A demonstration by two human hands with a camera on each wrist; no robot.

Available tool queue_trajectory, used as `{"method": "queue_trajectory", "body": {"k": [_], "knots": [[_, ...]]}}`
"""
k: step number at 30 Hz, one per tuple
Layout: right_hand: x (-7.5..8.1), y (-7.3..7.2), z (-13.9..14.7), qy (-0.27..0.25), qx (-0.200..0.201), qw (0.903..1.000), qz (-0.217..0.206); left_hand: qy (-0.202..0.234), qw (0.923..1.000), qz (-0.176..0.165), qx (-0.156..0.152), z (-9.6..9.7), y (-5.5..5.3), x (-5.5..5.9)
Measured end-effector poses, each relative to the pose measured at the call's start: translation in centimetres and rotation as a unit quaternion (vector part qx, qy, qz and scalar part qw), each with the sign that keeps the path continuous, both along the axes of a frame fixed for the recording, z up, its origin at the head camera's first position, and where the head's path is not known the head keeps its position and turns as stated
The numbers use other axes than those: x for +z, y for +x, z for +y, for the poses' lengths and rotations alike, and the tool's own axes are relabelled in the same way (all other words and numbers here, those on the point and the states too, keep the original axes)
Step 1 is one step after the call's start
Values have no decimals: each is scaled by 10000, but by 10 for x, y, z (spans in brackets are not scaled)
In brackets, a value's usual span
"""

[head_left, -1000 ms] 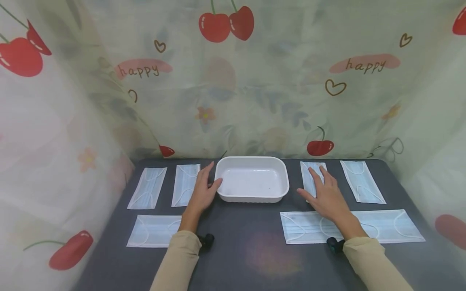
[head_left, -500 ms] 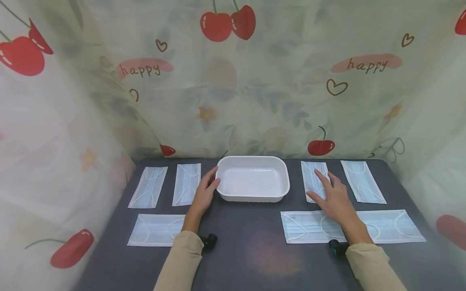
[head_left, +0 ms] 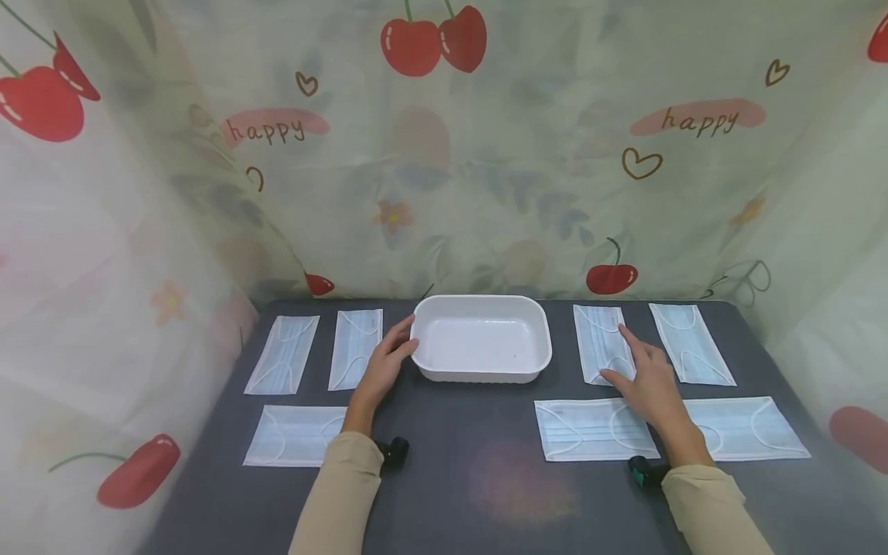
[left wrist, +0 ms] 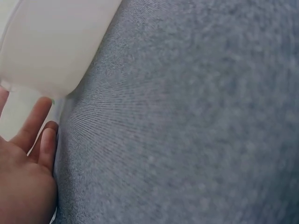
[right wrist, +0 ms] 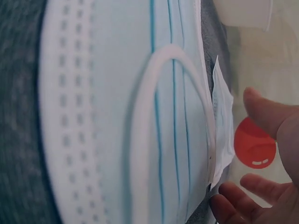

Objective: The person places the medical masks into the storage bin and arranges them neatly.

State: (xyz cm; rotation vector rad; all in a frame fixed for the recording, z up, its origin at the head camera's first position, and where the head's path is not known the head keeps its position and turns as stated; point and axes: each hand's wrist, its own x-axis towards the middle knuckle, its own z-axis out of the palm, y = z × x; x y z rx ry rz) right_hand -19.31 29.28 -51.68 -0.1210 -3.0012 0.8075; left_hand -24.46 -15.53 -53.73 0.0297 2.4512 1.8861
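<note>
A white rectangular tray (head_left: 481,376) stands at the back middle of the dark table. My left hand (head_left: 380,376) is at its left side, fingertips right at the rim, fingers fairly straight; the left wrist view shows them beside the tray wall (left wrist: 56,46). Over on the right, my right hand (head_left: 650,389) has thumb and index finger spread along the right edge of a light-blue face mask (head_left: 598,339) lying flat. Beneath that wrist, two more masks lie end to end, one of them large in the right wrist view, a pleated mask (right wrist: 117,116) with a white ear loop.
Another mask (head_left: 690,343) lies at the back right. Left of the tray are two upright-laid masks, the outer mask (head_left: 280,356) and the inner mask (head_left: 355,345), plus a sideways mask (head_left: 291,437) in front. A cherry-print curtain (head_left: 486,177) surrounds the table.
My right hand has shifted right and slightly toward me, uncovering more of the mask. My left hand has come in against the tray's left side. Tray and masks stay in place.
</note>
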Motion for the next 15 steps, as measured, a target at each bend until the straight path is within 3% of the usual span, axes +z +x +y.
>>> {"method": "queue_trajectory", "body": {"k": [9,15], "knots": [[-1,-5,0,-189,-558,9982,-74,95,9998,-199,-10,-1,0,1],[-2,-6,0,-427,-884,9947,-320,118,9998,-148,-17,-1,2,2]]}}
